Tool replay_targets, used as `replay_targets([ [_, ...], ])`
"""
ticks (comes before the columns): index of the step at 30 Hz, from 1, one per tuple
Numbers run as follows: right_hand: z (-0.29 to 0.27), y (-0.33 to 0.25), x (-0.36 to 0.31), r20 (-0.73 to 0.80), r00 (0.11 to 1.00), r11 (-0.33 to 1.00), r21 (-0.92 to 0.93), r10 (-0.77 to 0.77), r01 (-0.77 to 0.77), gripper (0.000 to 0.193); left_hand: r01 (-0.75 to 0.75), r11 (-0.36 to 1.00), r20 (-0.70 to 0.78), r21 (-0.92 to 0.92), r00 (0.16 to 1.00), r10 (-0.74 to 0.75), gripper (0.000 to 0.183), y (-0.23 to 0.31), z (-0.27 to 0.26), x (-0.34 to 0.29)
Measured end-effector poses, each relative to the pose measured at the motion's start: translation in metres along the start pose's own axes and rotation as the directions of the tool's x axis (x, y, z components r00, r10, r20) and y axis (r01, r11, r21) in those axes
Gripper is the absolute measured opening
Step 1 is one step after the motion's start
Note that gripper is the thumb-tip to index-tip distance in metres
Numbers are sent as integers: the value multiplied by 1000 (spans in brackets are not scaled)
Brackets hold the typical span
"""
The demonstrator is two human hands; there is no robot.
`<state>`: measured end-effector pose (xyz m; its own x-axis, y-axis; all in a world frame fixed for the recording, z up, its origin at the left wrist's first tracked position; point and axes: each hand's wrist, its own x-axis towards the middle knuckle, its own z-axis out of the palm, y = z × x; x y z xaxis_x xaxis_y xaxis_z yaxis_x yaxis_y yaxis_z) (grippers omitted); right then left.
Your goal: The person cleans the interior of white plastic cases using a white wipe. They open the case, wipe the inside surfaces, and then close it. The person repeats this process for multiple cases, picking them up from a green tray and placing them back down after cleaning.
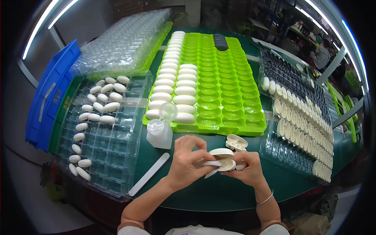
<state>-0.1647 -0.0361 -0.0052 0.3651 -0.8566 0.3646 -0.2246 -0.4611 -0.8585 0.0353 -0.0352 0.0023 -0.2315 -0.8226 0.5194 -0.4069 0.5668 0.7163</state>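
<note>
Near the front of the table, both hands meet at a white oval case [221, 152] with its lid raised and a cream inside. My right hand [247, 169] is closed around the right side of the case. My left hand [188, 159] is closed, pinching a thin white piece [212, 163] against the left side of the case; whether it is cloth or plastic I cannot tell. Just beyond my right hand lies another open case [236, 143] with a cream inside. A translucent bottle [159, 135] with its clear round cap tipped up stands beyond my left hand.
A lime green tray [231, 126] bears white ovals in its left columns and a dark stack at its far side. On the left are a clear tray [117, 164] with scattered white ovals and a blue bin [49, 96]. Cream shells [303, 133] fill right-hand trays. A white stick [149, 174] lies nearby.
</note>
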Motion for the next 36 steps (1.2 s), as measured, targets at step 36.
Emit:
replay_targets([
  [36, 8, 4, 4, 98, 823, 764, 324, 560, -558, 25, 327, 865, 271, -381, 934, -234, 35, -13, 16, -6],
])
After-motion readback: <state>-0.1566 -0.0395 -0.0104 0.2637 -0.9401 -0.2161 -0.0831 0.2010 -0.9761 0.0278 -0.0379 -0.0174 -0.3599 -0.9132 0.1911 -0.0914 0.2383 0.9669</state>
